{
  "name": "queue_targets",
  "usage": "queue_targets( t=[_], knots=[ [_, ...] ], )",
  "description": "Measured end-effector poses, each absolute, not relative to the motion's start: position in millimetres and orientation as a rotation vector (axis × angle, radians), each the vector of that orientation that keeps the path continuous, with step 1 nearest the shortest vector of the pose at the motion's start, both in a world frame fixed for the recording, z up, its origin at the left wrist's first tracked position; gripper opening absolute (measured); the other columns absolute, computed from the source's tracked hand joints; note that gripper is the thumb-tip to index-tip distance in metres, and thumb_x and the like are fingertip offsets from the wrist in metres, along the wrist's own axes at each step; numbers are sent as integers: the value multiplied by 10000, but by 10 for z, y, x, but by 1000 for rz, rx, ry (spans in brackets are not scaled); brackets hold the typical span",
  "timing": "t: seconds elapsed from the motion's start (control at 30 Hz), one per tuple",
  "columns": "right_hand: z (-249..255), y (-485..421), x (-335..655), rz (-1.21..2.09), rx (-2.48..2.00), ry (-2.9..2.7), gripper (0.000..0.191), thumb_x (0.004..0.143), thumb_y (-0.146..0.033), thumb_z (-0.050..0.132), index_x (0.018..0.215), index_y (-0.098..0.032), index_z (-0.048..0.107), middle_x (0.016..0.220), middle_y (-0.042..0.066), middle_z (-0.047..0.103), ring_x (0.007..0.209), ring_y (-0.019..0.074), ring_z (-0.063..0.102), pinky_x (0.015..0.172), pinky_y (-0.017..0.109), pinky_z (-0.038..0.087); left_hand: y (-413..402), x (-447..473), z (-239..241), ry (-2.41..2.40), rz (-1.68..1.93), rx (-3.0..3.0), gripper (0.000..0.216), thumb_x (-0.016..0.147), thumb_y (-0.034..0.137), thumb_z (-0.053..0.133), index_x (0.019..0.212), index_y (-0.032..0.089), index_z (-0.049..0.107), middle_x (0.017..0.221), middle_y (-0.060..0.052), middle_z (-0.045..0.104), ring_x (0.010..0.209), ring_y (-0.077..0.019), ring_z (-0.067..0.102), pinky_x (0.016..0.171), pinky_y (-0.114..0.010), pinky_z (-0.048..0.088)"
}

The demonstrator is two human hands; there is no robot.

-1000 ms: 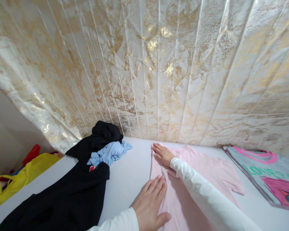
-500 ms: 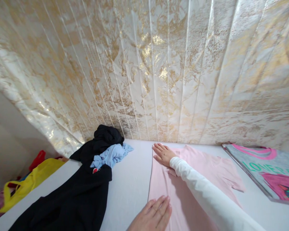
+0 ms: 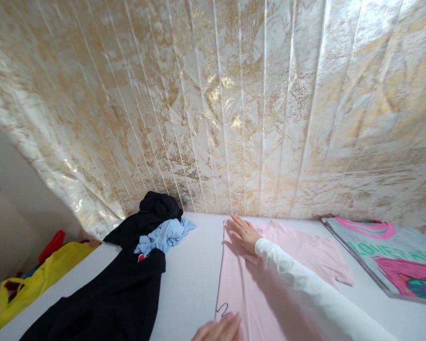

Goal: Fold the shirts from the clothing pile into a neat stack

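Observation:
A pale pink T-shirt (image 3: 270, 289) lies on the white surface, one long edge folded over. My right hand (image 3: 246, 235), below a white sleeve, is open over the far folded part, fingers stretched out and pointing away to the left. At the bottom edge of the view is my left hand (image 3: 222, 329), only partly visible. Its fingers are extended on the near part of the shirt, beside a small dark curved line printed on the pink cloth. Neither hand grips anything.
To the left lie black clothes (image 3: 110, 293) and a crumpled light blue cloth (image 3: 166, 234). A yellow bag (image 3: 46, 270) sits past the left edge. Folded grey shirts with pink trim (image 3: 397, 255) are at the right. A gold-patterned curtain (image 3: 213, 118) hangs behind.
My left hand has drawn toward me, mostly out of view, uncovering the dark line on the shirt. My right hand stays near the far end, its fingers slightly raised. The view has shifted slightly.

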State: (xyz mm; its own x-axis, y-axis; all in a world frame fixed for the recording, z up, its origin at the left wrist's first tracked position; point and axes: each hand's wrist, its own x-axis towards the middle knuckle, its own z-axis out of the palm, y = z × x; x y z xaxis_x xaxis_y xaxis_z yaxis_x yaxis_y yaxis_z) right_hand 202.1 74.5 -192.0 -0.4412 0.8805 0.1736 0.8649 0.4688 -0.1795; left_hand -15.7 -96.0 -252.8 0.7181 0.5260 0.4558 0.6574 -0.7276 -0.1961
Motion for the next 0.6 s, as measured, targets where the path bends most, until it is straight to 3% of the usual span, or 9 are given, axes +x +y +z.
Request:
queue_targets(
  t=[0.1,0.17,0.27,0.37,0.6],
  knots=[
    [-1931,533,2092,87,-1499,-2493,537,932,-413,304,1398,-151,348,1500,87,238,1380,205,192,1096,373,217,-867,-58,-2240,-925,-307,-2799,555,927,379,388,1420,150,276,1428,-90,370,1312,-198,352,1021,-294,385],
    [-1983,386,2179,80,-1534,-2490,546,921,-408,337,1395,-139,354,1493,98,251,1376,223,203,1094,390,224,-698,146,-2048,-1188,-192,-2893,596,900,361,405,1408,73,287,1465,-151,262,1343,-266,278,1062,-379,332],
    [-2085,228,2330,58,-1624,-2446,576,914,-420,352,1390,-98,354,1475,142,274,1368,262,219,1079,440,250,-267,550,-1892,-1597,-257,-2841,555,894,252,343,1407,50,284,1486,-152,210,1373,-255,190,1114,-402,222],
    [-2157,166,2417,23,-1676,-2393,598,915,-451,344,1388,-86,355,1472,148,271,1369,270,211,1080,456,252,221,858,-1906,-1803,-308,-2739,548,881,229,331,1389,23,314,1464,-169,275,1362,-247,236,1105,-385,240],
    [-2158,224,2594,31,-1852,-2312,623,907,-452,317,1403,-76,323,1479,116,254,1367,250,221,1093,426,244,604,921,-2081,-1735,-414,-2684,563,937,386,279,1408,77,291,1486,-121,253,1375,-231,199,1116,-390,200]
  ],
)
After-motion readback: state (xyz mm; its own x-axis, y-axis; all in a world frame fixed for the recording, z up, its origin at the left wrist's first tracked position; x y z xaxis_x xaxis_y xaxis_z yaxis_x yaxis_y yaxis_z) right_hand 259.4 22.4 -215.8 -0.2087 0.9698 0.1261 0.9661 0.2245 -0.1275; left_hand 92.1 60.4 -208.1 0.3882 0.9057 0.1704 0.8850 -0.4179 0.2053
